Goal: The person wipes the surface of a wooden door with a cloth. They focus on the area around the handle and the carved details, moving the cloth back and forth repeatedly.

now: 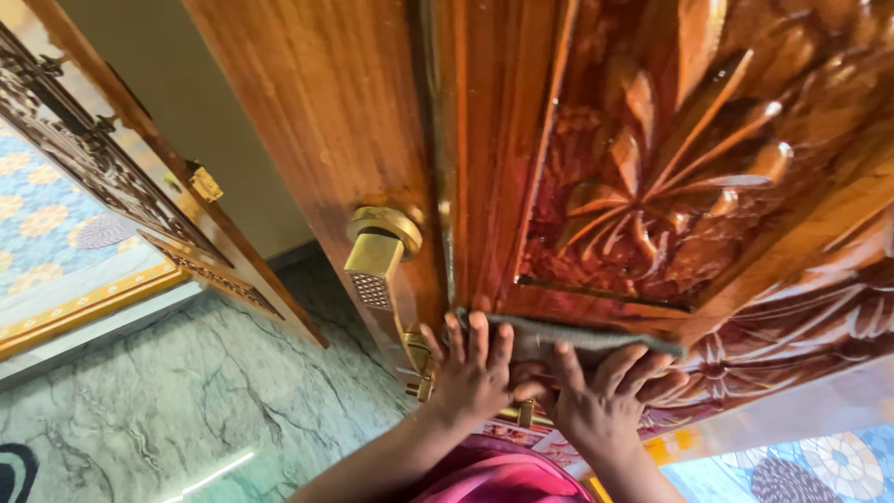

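A grey cloth (577, 333) lies pressed flat against a carved, glossy wooden door (652, 186), along the lower edge of its flower panel. My left hand (470, 373) holds the cloth's left end, fingers spread upward. My right hand (605, 396) presses the cloth from below near its middle and right part. A brass lever handle (377, 256) on a round brass plate sticks out of the door's edge stile just left of my left hand. More brass fittings (419, 359) show beside my left wrist, partly hidden by it.
A second wooden door leaf with dark carved grillwork (121, 186) and a brass hinge (205, 183) stands open at the left. Green marbled floor (186, 401) lies below. A patterned blue and yellow covering (56, 233) shows far left, and another at the bottom right.
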